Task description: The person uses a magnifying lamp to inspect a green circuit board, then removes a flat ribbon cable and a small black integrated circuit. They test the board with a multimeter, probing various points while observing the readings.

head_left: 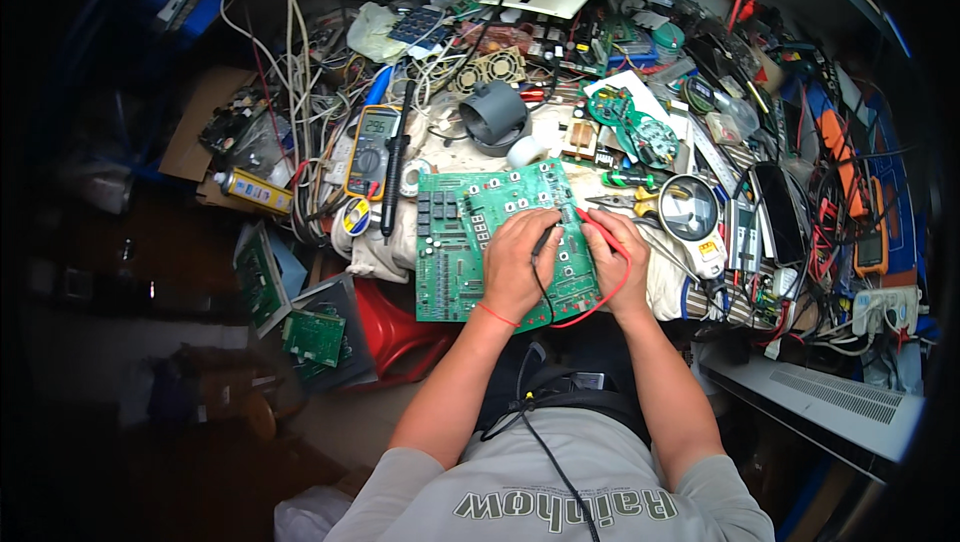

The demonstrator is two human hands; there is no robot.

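A large green circuit board (445,277) lies at the near edge of the cluttered bench, right in front of me. My left hand (518,260) rests over its middle, closed round a black test probe (541,240). Beside it, my right hand (622,260) grips a red test probe (594,225) over the board's right part. Both probe tips point down at the board near its upper right; whether they touch it is too small to tell. The red lead (628,280) loops below the right hand. A yellow-framed multimeter (371,157) with a lit display lies beyond the board's left side.
A black pen-shaped tool (393,182) lies beside the multimeter. Right of the board are pliers (645,206) and a round magnifier (688,207). A grey cylinder (492,114) stands behind. A yellow spray can (254,192) lies left. A red stool (390,332) stands below the bench edge.
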